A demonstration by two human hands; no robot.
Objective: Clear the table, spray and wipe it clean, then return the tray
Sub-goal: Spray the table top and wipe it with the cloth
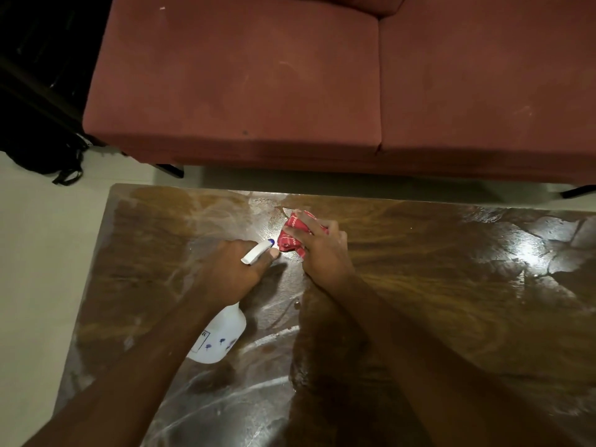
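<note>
The glossy brown wooden table (451, 285) fills the lower frame, streaked with wet smears. My left hand (232, 272) grips the neck of a white spray bottle (222, 337), tilted with its nozzle pointing away toward the far side of the table. Just right of the nozzle, my right hand (322, 250) presses a bunched red patterned cloth (292, 235) onto the tabletop near its far edge. No tray is in view.
A maroon sofa (258, 85) stands close behind the table's far edge, with a narrow strip of pale floor (38, 253) between and to the left. A black bag (48, 159) lies on the floor at the far left.
</note>
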